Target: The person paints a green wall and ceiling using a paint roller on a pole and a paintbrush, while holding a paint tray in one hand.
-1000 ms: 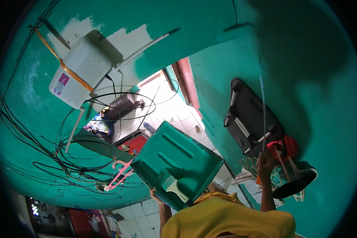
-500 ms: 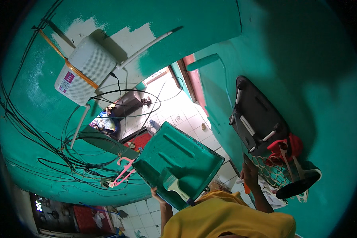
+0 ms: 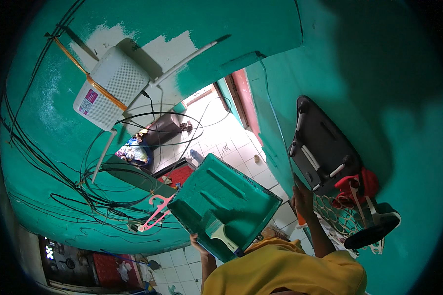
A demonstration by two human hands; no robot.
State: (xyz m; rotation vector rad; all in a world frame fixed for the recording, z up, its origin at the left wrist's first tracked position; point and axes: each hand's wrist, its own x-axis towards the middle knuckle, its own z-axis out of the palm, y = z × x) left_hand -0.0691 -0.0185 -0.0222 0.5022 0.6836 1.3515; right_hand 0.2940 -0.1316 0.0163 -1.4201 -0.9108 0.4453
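My left hand (image 3: 198, 243) grips the near left edge of a paint tray (image 3: 241, 189), its inside coated with green paint. A wide paintbrush (image 3: 225, 239) with a pale handle lies in the tray's lower part, bristles green. My right hand (image 3: 302, 199) is wrapped round the handle of a long-framed paint roller (image 3: 273, 105); an orange part of the handle shows below the fist. The green roller head, at the far end, is up by the green wall (image 3: 275, 29) above the doorway. It blends with the wall, so contact is hard to tell.
A white router (image 3: 114, 88) tied with an orange strap hangs on the left wall. Loose black cables (image 3: 91, 196) and a pink hanger (image 3: 157, 212) hang below. On the right wall are a dark folded board (image 3: 325, 142) and hanging red items (image 3: 357, 187). White floor tiles (image 3: 229, 142) show beyond.
My right hand has moved up and slightly left, raising the roller head higher on the wall. The tray stays in my left hand, shifting slightly right in view with the whole scene.
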